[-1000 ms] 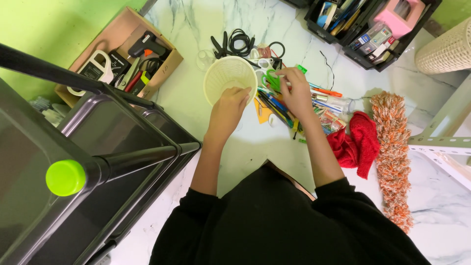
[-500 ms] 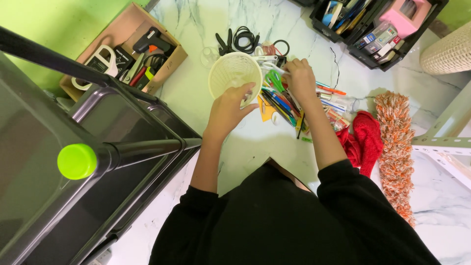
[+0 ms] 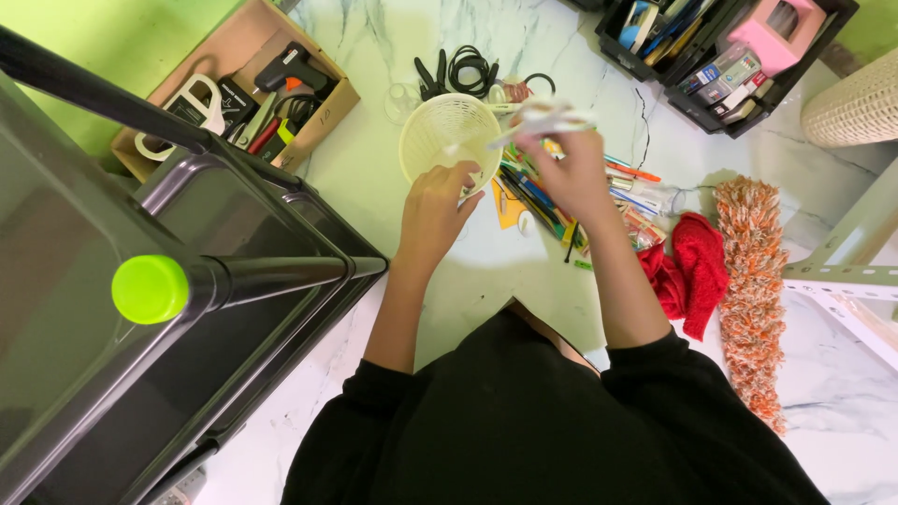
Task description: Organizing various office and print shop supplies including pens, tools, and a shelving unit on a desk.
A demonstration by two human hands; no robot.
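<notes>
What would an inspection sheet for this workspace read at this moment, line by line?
Surface: white marbled floor, partly covered.
Job's things: cream round mesh basket; blurred pale sticks, kind unclear, held over its rim.
Clutter: pile of pens and markers; red cloth; orange and white duster; cardboard box with a glue gun; black organiser tray of small items.
Hands: left hand grips the basket's near rim; right hand holds the sticks.
Cables: coiled black cords beyond the basket.
Surroundings: dark plastic cart with a green-capped pole; woven basket; white metal frame.
</notes>
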